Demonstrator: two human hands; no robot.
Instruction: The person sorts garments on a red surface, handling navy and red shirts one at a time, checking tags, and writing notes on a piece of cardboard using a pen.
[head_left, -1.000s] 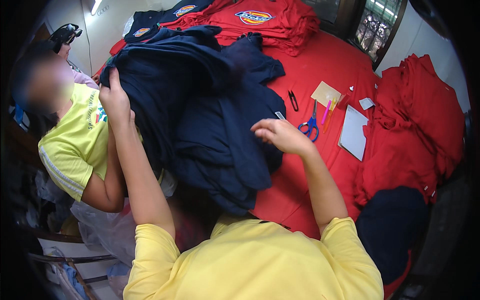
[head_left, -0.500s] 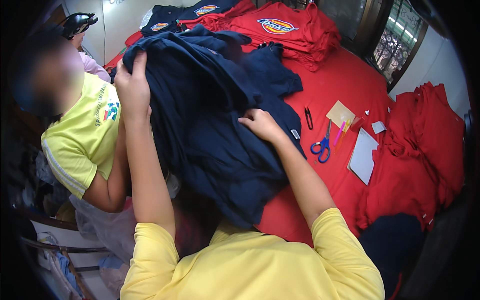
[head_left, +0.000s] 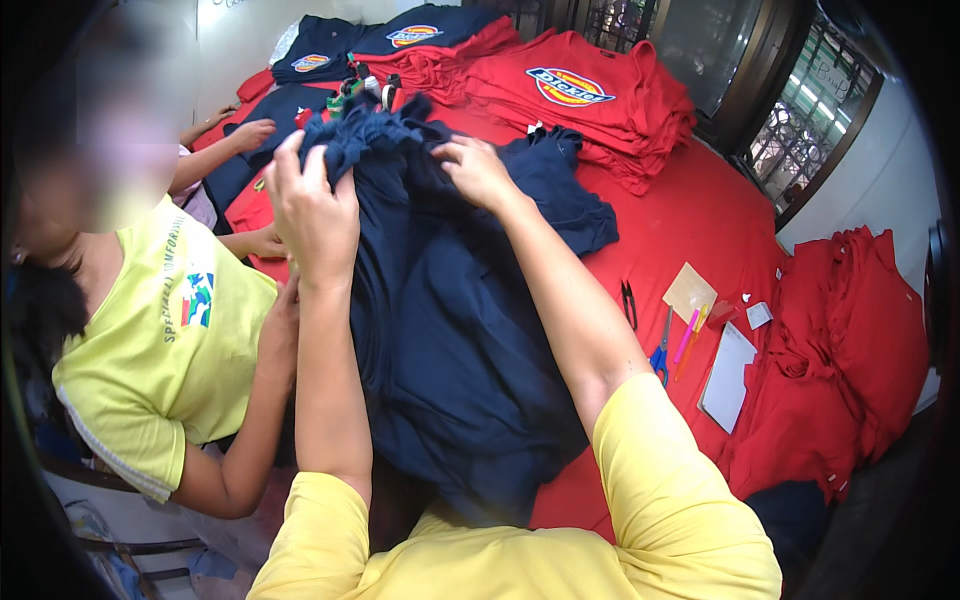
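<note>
A dark navy garment (head_left: 470, 340), probably a shirt, hangs in loose folds in front of me, its lower end close to my body. My left hand (head_left: 322, 225) is raised at its upper left edge, fingers closed on the bunched cloth. At the upper right, the fingers of my right hand (head_left: 478, 175) are curled on the same garment; the fabric hides part of their grip. Between both hands the top of the cloth is gathered and blurred. Another navy piece (head_left: 590, 215) lies on the red-covered table (head_left: 650, 245) just beyond.
Blue-handled scissors (head_left: 660, 355), black thread snips (head_left: 628, 305), pens (head_left: 688, 335) and a white pad (head_left: 728, 378) lie to the right. Red garments (head_left: 835, 350) are heaped there; printed red shirts (head_left: 590, 95) are stacked behind. A co-worker in a yellow-green shirt (head_left: 180, 340) is close at left.
My right hand has moved up and left to the garment's upper part. My left hand has shifted right and slightly down. The co-worker at left shows more, and other hands have appeared behind.
</note>
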